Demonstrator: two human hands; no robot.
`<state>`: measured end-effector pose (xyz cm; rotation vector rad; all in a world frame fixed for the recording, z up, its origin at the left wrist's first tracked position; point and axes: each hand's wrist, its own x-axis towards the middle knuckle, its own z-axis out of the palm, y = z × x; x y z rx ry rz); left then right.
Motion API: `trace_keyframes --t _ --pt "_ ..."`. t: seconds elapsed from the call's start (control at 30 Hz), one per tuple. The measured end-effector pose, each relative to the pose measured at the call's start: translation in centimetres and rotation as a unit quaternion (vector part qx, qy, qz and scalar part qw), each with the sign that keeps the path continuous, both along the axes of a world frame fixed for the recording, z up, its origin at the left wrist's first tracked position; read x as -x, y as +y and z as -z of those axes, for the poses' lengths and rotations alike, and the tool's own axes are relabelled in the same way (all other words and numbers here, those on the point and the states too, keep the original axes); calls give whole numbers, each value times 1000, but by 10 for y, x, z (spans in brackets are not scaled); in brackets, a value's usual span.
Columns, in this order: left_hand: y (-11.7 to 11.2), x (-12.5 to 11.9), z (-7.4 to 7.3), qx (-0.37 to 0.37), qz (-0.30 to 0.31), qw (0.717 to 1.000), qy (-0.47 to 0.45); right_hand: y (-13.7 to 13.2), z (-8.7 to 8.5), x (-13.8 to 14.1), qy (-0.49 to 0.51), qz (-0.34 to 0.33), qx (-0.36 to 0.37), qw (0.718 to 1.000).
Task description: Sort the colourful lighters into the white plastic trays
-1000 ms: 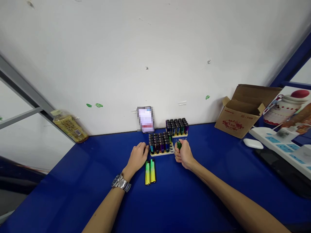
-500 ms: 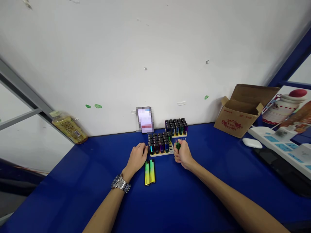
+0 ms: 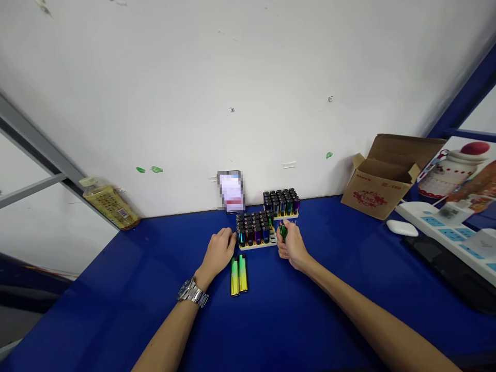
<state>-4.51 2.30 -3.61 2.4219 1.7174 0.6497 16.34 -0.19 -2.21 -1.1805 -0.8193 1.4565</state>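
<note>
My right hand (image 3: 293,246) is wrapped around a shiny green lighter (image 3: 283,231), held upright just off the right end of the near rack (image 3: 258,247). That white rack is filled with upright metallic lighters (image 3: 253,230) with black tops, and a few bare slots show at its right end. Beside the rack's left end rests my left hand (image 3: 220,249), its fingers curled in and the thumb close against the lighters. What those fingers hold, if anything, is hidden. Two green-yellow lighters (image 3: 238,275) lie side by side in front of the rack.
Behind stands a second rack of lighters (image 3: 281,203). A phone (image 3: 231,191) leans on the wall. At left a bottle (image 3: 111,204) tilts against the frame. On the right are an open cardboard box (image 3: 374,191), a white oval case (image 3: 402,228), a power strip (image 3: 445,230) and a black flat device (image 3: 445,268).
My right hand has shifted very slightly, with the green lighter still in its grip. The left hand and the two lying lighters are in the same place.
</note>
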Motion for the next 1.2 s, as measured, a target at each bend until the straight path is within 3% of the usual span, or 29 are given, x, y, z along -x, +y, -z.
trace_keyframes --t 0.1,0.2,0.37,0.47,0.73,0.83,1.0,1.1,1.2 --pt "0 0 -1 2 0 1000 -2 0 4 -1 5 -4 -56 998" --pt "0 0 -1 2 0 1000 -4 2 6 -5 -23 12 -169 985" --pt "0 0 0 0 1 1000 -6 8 4 -16 -198 70 -277 938" --pt "0 0 0 2 1 1000 -4 11 7 -22 -256 81 -295 917" --pt "1 0 0 6 0 1000 -1 15 18 -24 -284 22 -296 912" --pt "1 0 0 5 0 1000 2 16 16 -25 -300 21 -295 907" --pt "1 1 1 5 1 1000 1 12 8 -24 -364 24 -316 876" --pt "1 1 2 4 1 1000 -2 4 2 -22 -365 70 -323 870" --pt "2 2 3 4 5 1000 -2 -7 -3 -15 -372 69 -388 840"
